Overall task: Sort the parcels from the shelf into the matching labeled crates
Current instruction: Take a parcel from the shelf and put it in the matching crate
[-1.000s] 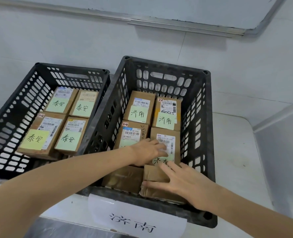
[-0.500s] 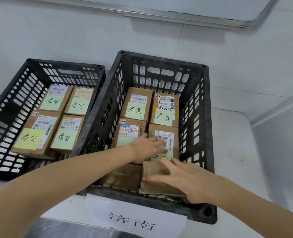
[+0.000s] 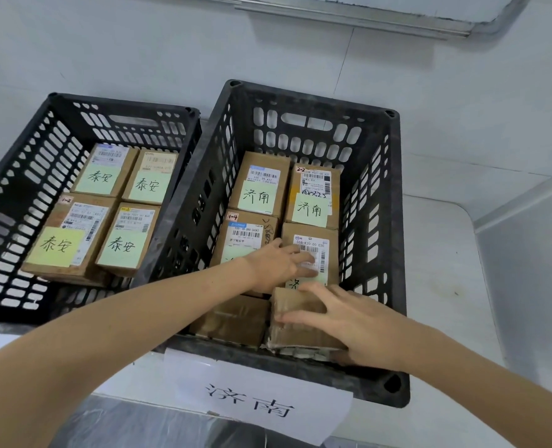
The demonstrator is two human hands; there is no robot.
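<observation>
My right hand point(image 3: 349, 321) lay spread out on the plain brown parcel point(image 3: 297, 303) in the near right corner of the right crate point(image 3: 313, 101). My left hand point(image 3: 277, 263) pressed flat on the labeled parcel point(image 3: 328, 240) just behind it.

Your left hand point(image 3: 277, 263) covers most of the green note point(image 3: 294, 282) on one parcel point(image 3: 331, 234). The left crate point(image 3: 25, 176) is cut by the picture's edge. Label print is too small to read.

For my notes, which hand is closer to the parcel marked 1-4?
Left. The left hand covers a corner of the parcel marked 1-4; the right hand rests on a nearer taped parcel.
</observation>
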